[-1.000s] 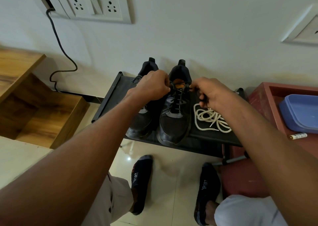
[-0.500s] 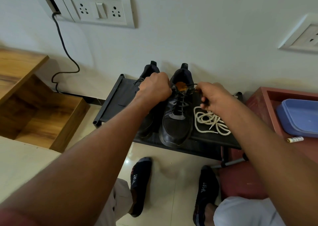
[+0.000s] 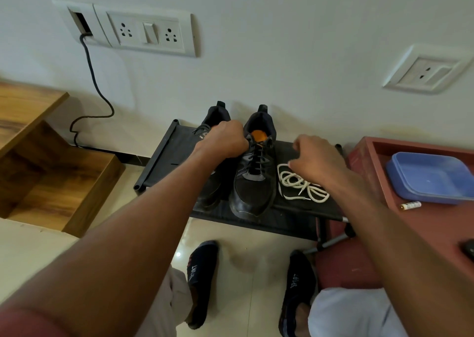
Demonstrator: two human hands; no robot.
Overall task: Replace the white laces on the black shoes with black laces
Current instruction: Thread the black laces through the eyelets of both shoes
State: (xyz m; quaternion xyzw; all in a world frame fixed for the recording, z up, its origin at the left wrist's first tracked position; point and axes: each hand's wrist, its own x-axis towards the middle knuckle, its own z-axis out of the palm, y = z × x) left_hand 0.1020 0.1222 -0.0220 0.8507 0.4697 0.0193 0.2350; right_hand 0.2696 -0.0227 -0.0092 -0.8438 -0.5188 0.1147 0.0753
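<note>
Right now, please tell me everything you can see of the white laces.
The white laces look like flat woven cord, off-white. They lie loose in a tangled pile of loops on the dark rack, just right of the right shoe, out of any shoe. The right hand hangs over their far edge; whether it touches them is unclear.

Matt cloth, glossy tile, grained wood.
Black shoe (image 3: 252,183) in matt mesh with scuffed smooth toe; white laces (image 3: 300,185) of woven cord; rack (image 3: 164,157) of dull dark fabric; glossy floor tiles (image 3: 246,257); varnished wooden shelf (image 3: 51,180); smooth blue plastic tub (image 3: 431,177).
</note>
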